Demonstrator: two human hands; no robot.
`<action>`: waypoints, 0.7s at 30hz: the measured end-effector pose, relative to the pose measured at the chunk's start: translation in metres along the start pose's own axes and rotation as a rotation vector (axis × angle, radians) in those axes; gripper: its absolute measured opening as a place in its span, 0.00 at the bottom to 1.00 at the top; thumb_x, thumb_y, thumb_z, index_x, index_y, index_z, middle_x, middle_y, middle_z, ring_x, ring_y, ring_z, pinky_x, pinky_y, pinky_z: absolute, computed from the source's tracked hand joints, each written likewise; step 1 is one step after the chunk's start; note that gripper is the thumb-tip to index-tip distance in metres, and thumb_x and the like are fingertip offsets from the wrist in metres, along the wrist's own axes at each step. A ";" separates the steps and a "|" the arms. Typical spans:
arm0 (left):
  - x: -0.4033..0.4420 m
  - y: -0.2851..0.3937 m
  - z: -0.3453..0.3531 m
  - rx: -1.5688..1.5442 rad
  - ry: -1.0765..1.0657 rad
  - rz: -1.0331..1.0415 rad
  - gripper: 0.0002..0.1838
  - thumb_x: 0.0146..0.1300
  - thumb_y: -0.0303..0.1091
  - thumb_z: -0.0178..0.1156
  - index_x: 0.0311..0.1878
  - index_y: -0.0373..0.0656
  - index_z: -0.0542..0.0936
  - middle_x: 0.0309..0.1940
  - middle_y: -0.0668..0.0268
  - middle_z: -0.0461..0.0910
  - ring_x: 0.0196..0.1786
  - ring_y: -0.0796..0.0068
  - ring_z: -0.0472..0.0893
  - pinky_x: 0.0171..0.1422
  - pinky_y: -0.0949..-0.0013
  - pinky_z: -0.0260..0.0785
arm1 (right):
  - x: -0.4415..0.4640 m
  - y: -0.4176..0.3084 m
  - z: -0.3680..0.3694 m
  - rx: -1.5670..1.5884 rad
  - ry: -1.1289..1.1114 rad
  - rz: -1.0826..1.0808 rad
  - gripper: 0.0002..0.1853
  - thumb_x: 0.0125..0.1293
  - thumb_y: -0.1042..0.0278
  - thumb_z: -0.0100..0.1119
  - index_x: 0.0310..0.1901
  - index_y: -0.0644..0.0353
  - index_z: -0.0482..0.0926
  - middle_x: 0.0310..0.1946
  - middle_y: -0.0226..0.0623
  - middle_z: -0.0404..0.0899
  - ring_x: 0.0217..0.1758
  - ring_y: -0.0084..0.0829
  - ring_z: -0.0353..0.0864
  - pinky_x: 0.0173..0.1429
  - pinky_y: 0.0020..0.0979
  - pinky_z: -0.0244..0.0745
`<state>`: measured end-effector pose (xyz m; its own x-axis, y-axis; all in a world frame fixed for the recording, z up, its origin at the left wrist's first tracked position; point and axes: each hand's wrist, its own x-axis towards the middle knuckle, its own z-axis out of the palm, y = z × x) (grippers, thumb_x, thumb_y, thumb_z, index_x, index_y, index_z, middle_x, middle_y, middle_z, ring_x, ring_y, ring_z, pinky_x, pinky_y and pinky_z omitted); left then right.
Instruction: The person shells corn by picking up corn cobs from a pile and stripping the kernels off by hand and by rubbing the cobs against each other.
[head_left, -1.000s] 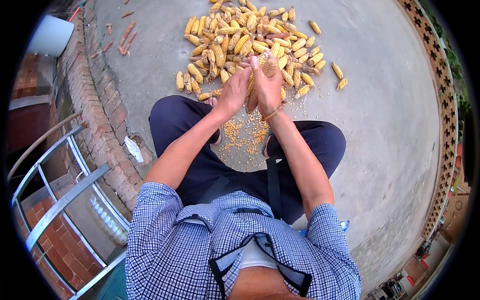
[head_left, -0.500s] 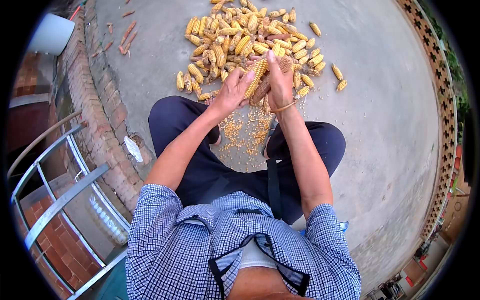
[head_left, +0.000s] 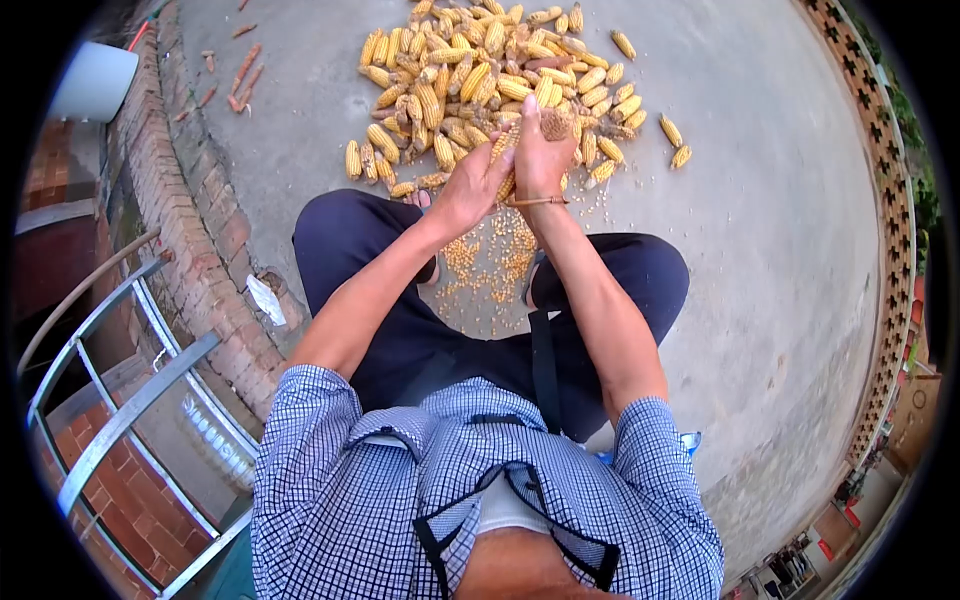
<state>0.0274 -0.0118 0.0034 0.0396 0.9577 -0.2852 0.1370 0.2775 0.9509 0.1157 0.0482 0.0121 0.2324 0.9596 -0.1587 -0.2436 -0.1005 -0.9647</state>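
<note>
My left hand is closed around an ear of corn, held at a slant with yellow kernels showing between the hands. Pressed up against it, my right hand grips a stripped brown corncob, whose end sticks out beside the thumb. The palms nearly meet, so most of the contact between ear and cob is hidden. Just beyond the hands lies a heap of yellow corn ears. Loose kernels are scattered on the ground between my feet, below the hands.
Bare cobs lie on the concrete at the far left, near a brick edging. A metal frame stands close on my left, and a white bucket is farther off. Two corn ears lie apart right of the heap.
Both hands have come closer together and turned, so the ear and the stripped cob show less than before. The view has shifted slightly.
</note>
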 end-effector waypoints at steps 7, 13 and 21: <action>-0.004 0.000 -0.015 -0.388 -0.093 -0.095 0.27 0.77 0.55 0.44 0.58 0.38 0.73 0.21 0.72 0.68 0.17 0.84 0.63 0.20 0.76 0.58 | 0.011 -0.008 -0.018 0.268 -0.244 0.208 0.16 0.71 0.56 0.60 0.39 0.64 0.77 0.29 0.37 0.80 0.28 0.28 0.82 0.33 0.30 0.79; 0.010 -0.015 -0.011 0.325 0.309 0.362 0.21 0.73 0.49 0.52 0.45 0.36 0.72 0.26 0.48 0.76 0.27 0.49 0.77 0.35 0.54 0.69 | -0.002 -0.026 -0.012 0.230 -0.294 0.169 0.17 0.73 0.58 0.58 0.45 0.68 0.77 0.35 0.40 0.82 0.35 0.29 0.83 0.41 0.31 0.80; -0.008 0.008 -0.003 0.398 0.105 0.158 0.24 0.74 0.47 0.52 0.61 0.37 0.71 0.41 0.53 0.81 0.45 0.57 0.82 0.48 0.58 0.72 | 0.008 -0.009 -0.008 0.050 -0.113 0.133 0.11 0.71 0.65 0.60 0.37 0.65 0.77 0.23 0.34 0.79 0.27 0.26 0.81 0.33 0.27 0.75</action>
<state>0.0253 -0.0167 0.0135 -0.0074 0.9943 -0.1064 0.5086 0.0954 0.8557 0.1278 0.0547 0.0179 0.0884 0.9625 -0.2566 -0.3123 -0.2178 -0.9247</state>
